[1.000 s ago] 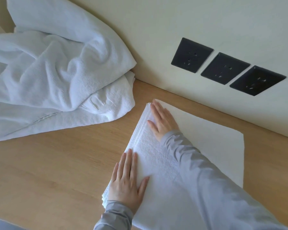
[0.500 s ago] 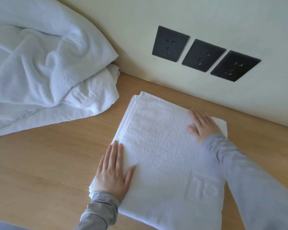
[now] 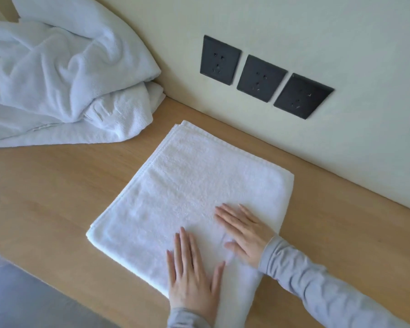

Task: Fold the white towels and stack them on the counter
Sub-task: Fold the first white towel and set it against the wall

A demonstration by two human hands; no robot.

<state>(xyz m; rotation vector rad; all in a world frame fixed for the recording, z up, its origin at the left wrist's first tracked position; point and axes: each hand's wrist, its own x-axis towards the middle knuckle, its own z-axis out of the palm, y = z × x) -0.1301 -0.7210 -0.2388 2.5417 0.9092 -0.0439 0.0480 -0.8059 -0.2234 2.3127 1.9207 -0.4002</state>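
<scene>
Left grip [image 3: 192, 280] flat, fingers straight, pressing towel [image 3: 187, 185]; right grip [image 3: 244, 237] just beside, likewise flat; desk [image 3: 45, 197] beneath.

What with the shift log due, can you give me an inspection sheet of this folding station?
Surface: wooden counter, bare wood around the towels.
Job's things: folded towel lying flat; unfolded towels heaped at back left, against the wall.
Clutter: nothing seen.
Hands: left hand and right hand both flat on the folded towel.
Cables: nothing seen.
Surroundings: three black sockets on the wall, nothing plugged in.
</scene>
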